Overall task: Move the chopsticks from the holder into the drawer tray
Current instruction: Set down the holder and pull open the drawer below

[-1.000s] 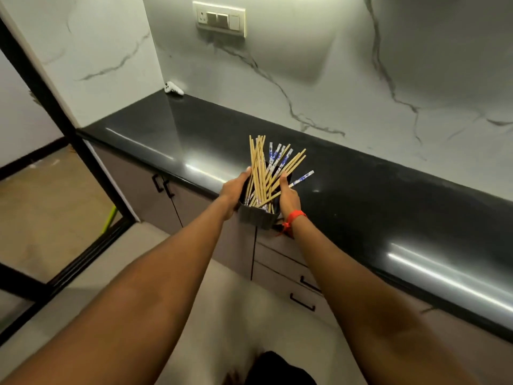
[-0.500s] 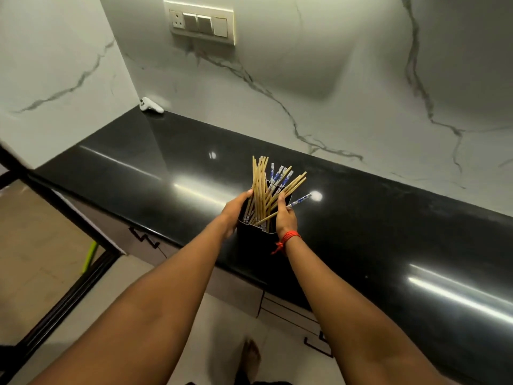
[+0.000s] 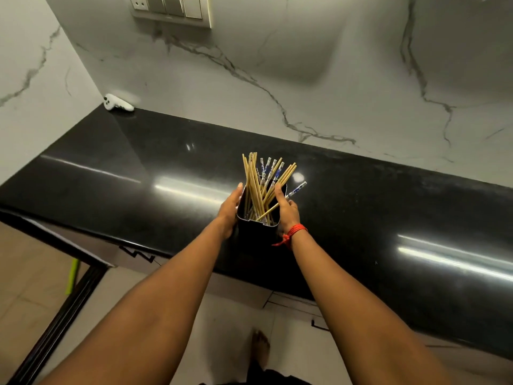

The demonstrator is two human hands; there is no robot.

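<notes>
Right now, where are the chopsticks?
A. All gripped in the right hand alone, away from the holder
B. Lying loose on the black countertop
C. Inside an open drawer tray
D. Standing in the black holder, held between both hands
D: the chopsticks stand in the black holder, with the left hand on one side and the right hand on the other.

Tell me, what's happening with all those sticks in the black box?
A person is holding a black holder full of chopsticks at the black counter. The left hand presses on one side of it and the right hand on the other. All the chopsticks, plain wooden ones and blue-and-white ones, are in the holder. None have been taken out, and no open drawer shows.
</notes>
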